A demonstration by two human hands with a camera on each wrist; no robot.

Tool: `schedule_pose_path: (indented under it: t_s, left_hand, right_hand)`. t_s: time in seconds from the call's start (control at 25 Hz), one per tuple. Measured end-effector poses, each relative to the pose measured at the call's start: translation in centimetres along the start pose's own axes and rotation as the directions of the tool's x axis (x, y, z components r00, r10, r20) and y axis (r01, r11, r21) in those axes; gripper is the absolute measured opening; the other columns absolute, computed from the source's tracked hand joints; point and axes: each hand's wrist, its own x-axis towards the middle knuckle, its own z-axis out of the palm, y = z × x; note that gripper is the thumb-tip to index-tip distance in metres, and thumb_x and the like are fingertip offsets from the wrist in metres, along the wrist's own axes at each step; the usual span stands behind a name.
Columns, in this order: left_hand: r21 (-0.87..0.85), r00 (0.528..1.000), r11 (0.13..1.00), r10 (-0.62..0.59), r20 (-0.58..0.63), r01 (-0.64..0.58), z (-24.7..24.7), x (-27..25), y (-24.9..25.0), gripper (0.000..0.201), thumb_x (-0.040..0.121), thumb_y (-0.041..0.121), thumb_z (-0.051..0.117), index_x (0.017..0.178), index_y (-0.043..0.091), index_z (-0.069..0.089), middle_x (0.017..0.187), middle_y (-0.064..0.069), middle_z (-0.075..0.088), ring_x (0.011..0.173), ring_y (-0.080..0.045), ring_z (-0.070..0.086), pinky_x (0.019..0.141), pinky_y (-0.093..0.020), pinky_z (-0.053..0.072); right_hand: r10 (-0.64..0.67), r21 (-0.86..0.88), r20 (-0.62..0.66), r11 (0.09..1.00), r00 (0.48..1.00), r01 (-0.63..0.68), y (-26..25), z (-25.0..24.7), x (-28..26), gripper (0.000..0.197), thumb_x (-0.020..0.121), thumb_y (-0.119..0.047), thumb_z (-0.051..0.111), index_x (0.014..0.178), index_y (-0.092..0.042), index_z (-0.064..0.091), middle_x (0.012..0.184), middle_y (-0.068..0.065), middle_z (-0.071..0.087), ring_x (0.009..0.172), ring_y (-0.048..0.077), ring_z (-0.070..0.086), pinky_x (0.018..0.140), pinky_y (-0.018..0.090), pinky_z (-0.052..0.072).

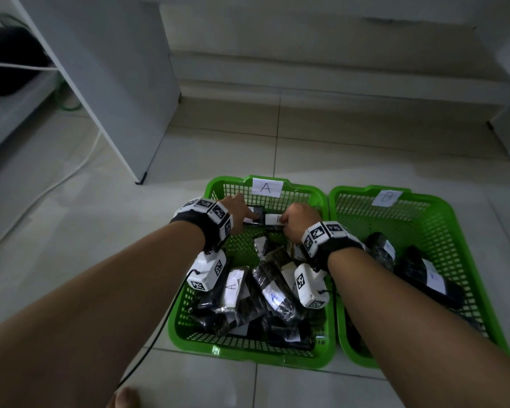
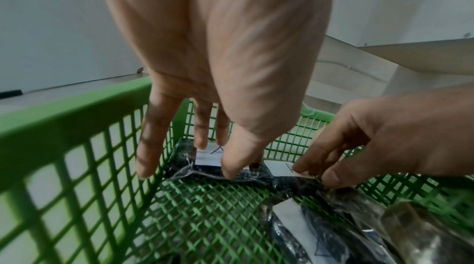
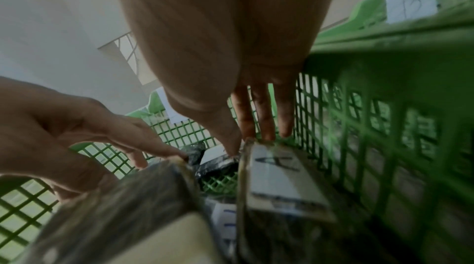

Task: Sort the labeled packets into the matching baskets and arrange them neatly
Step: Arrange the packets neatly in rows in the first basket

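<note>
Forearms reach into basket A: left hand presses a packet straight-fingered, right hand pinches the next packet.

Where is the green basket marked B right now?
Head view: the basket marked B sits on the tiled floor at the right, directly beside the basket marked A.

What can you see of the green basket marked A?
Basket A is a green, plastic-looking tray with lattice walls and bottom, standing on floor tiles beside basket B. A white paper label reading A sits on its far rim. Dark wrapped packets lie jumbled in its near half; at its far end the left hand presses one packet, the right hand pinches another.
</note>
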Motion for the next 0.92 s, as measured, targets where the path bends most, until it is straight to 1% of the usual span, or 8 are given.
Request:
schedule_pose_path:
  t_s: [0.2,0.4,0.52,0.6,0.72,0.8,0.84,0.92]
  left_hand:
    - [-0.006,1.000,1.000,0.012,0.002,-0.012,-0.6,-0.7,0.8,0.060,0.098,0.012,0.048,0.151,0.036,0.035,0.145,-0.014,0.033,0.124,-0.033,0.052,0.098,-0.035,0.050]
    - [-0.145,0.999,0.989,0.037,-0.011,-0.038,-0.9,-1.1,1.0,0.053,0.096,0.008,0.051,0.145,0.028,0.049,0.145,-0.013,0.047,0.115,-0.029,0.060,0.086,-0.028,0.051]
    - [-0.261,1.000,0.965,0.012,0.017,-0.007,-1.1,-1.1,0.6,0.049,0.094,0.018,0.063,0.141,0.029,0.054,0.150,-0.005,0.047,0.129,-0.025,0.052,0.100,-0.031,0.044]
    - [-0.292,0.999,0.956,0.001,0.047,0.013,-1.3,-1.5,0.6,0.048,0.093,0.025,0.066,0.140,0.031,0.055,0.152,-0.002,0.045,0.134,-0.024,0.047,0.108,-0.035,0.039]
    - [-0.348,0.999,0.937,-0.008,-0.049,-0.010,-2.1,-2.3,1.2,0.038,0.095,0.027,0.062,0.133,0.026,0.062,0.143,-0.001,0.055,0.126,-0.022,0.054,0.098,-0.030,0.043]
    - [-0.494,0.995,0.868,0.000,-0.103,-0.051,-2.6,-2.4,1.5,0.030,0.098,0.029,0.056,0.123,0.017,0.069,0.129,-0.004,0.066,0.111,-0.020,0.063,0.084,-0.024,0.045]
    - [-0.619,0.997,0.783,0.021,-0.069,-0.060,-2.7,-2.4,1.7,0.030,0.099,0.030,0.054,0.119,0.013,0.069,0.122,-0.005,0.069,0.104,-0.019,0.067,0.081,-0.024,0.048]
    - [-0.825,0.997,0.565,0.075,0.024,-0.022,-2.9,-2.4,1.9,0.031,0.098,0.031,0.054,0.116,0.011,0.068,0.114,-0.006,0.073,0.102,-0.022,0.070,0.088,-0.033,0.054]
  right_hand:
    - [-0.008,-0.034,0.044,0.999,0.999,0.009,0.1,-1.7,-1.0,0.028,0.090,-0.007,0.063,0.117,-0.004,0.068,0.121,0.015,0.066,0.110,0.031,0.063,0.090,0.034,0.052]
    - [-0.108,0.018,0.116,0.994,0.987,0.106,-0.5,-3.8,-2.3,0.032,0.086,0.005,0.066,0.108,-0.013,0.079,0.116,0.006,0.073,0.108,0.023,0.068,0.091,0.029,0.053]
    - [-0.121,0.157,0.152,0.983,0.981,0.097,-0.2,-5.6,-2.5,0.034,0.082,0.008,0.072,0.100,-0.020,0.080,0.103,-0.002,0.077,0.094,0.014,0.072,0.080,0.027,0.056]
    - [-0.118,0.247,0.226,0.967,0.967,0.060,0.0,-6.4,-2.8,0.032,0.084,0.003,0.074,0.099,-0.025,0.078,0.100,-0.007,0.075,0.092,0.009,0.070,0.082,0.030,0.060]
    - [-0.121,0.339,0.243,0.940,0.962,0.033,0.3,-6.4,-3.6,0.027,0.087,-0.008,0.074,0.106,-0.026,0.075,0.102,-0.009,0.071,0.095,0.011,0.068,0.078,0.028,0.058]
    - [-0.084,0.428,0.164,0.904,0.983,0.006,0.8,-6.5,-3.6,0.023,0.091,-0.014,0.071,0.112,-0.022,0.073,0.106,-0.007,0.070,0.097,0.013,0.067,0.077,0.027,0.056]
    - [-0.045,0.485,0.100,0.875,0.994,-0.009,1.1,-6.6,-3.5,0.021,0.093,-0.017,0.070,0.114,-0.020,0.073,0.108,-0.005,0.071,0.098,0.015,0.067,0.078,0.028,0.055]
    - [0.079,0.633,-0.015,0.772,0.997,-0.052,1.7,-6.9,-2.8,0.015,0.094,-0.018,0.068,0.106,-0.017,0.076,0.106,-0.001,0.073,0.099,0.019,0.067,0.084,0.034,0.056]
